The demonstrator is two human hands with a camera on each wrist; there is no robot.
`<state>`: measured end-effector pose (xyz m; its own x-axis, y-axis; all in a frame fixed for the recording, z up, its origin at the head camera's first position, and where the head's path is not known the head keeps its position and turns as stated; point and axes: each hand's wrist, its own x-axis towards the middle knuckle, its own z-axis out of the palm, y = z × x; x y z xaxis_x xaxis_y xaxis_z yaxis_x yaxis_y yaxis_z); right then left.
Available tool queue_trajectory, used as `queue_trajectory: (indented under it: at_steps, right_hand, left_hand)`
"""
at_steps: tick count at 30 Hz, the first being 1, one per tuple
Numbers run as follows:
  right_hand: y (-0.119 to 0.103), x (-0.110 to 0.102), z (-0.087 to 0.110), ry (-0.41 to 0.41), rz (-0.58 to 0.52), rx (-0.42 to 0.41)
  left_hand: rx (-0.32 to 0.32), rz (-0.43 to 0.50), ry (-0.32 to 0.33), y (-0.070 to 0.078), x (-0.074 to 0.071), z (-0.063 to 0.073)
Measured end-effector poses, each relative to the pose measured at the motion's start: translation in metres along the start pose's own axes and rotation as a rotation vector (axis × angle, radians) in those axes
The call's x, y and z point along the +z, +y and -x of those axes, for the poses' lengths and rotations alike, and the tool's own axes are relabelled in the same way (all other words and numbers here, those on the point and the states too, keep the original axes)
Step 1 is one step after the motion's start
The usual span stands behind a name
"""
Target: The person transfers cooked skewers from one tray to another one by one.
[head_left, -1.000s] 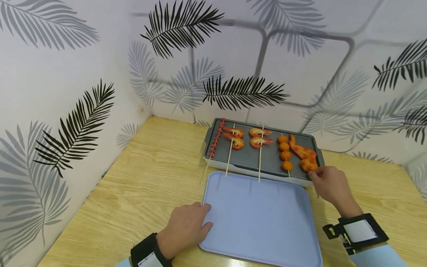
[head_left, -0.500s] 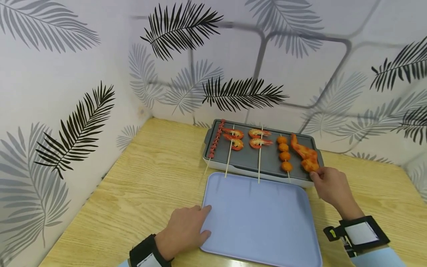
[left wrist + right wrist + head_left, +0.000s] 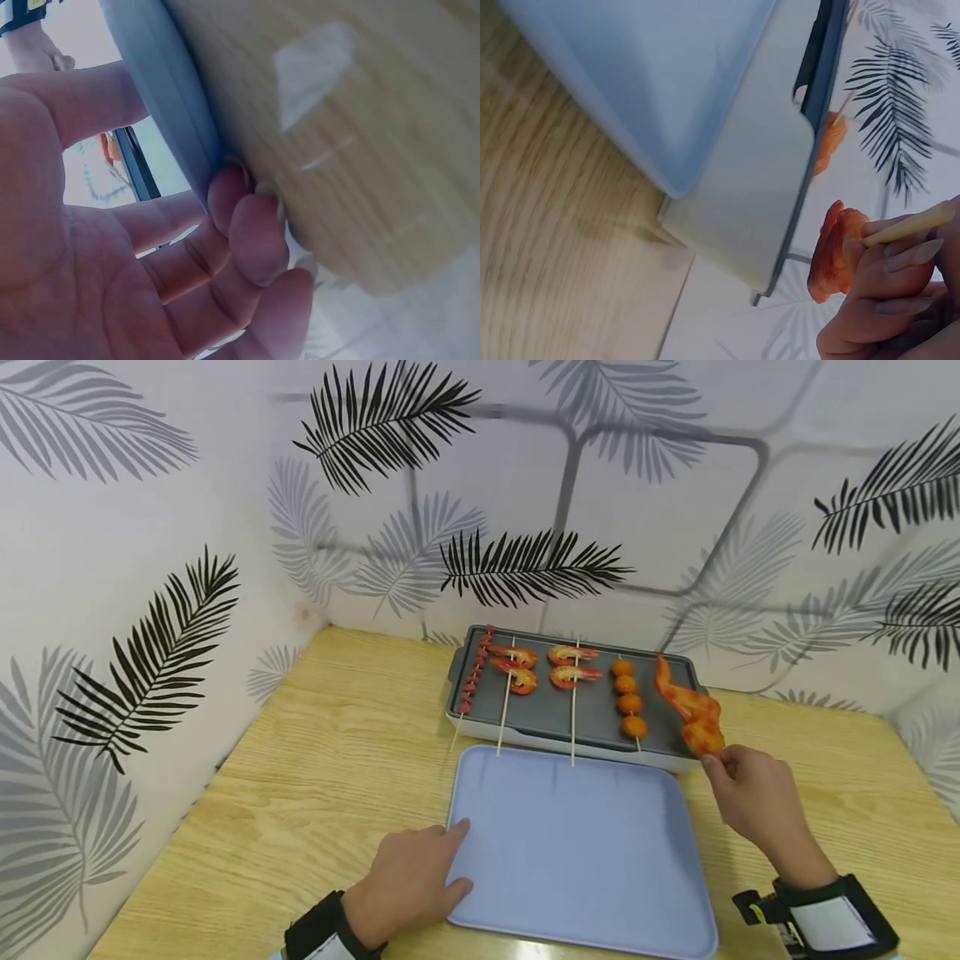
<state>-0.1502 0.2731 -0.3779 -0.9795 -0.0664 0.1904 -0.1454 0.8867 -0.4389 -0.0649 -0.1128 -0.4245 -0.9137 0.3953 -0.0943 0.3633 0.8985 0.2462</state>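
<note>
My right hand (image 3: 759,797) pinches the stick (image 3: 911,225) of a chicken wing skewer (image 3: 692,703) at the grill's right end. The orange-red wing is tilted up off the plate, its tip to the back; in the right wrist view the wing (image 3: 836,251) shows beyond the grill's edge. At the left rim of the light blue tray (image 3: 577,860), my left hand (image 3: 411,875) has thumb and index finger over the rim. In the left wrist view its other fingers (image 3: 259,236) curl against the outside of the tray wall (image 3: 169,90).
The grey grill (image 3: 551,714) stands behind the tray, against the patterned wall. On it lie a thin red meat skewer (image 3: 475,672), two shrimp skewers (image 3: 513,681) (image 3: 576,677) and an orange ball skewer (image 3: 628,702). Several sticks overhang its front. Bare wood table (image 3: 337,735) lies left.
The right hand has lifted the chicken wing skewer slightly from the grill plate and shifted it a little right. The left hand stays at the tray rim. The head view has turned slightly.
</note>
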Motion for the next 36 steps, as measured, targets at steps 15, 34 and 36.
queue_trajectory:
  at_steps: [15, 34, 36]
  right_hand:
    - [-0.021, -0.024, 0.063, 0.003, 0.064, 0.071]
    - [-0.039, 0.008, 0.118, -0.104, 0.066, 0.324]
    - [-0.038, 0.011, 0.121, -0.115, 0.07, 0.346]
  left_hand:
    - [-0.021, 0.037, -0.051, 0.003, 0.002, -0.003]
    - [-0.038, 0.015, -0.032, 0.003, -0.002, -0.003]
    - [-0.036, 0.023, -0.035, 0.003, -0.001, -0.004]
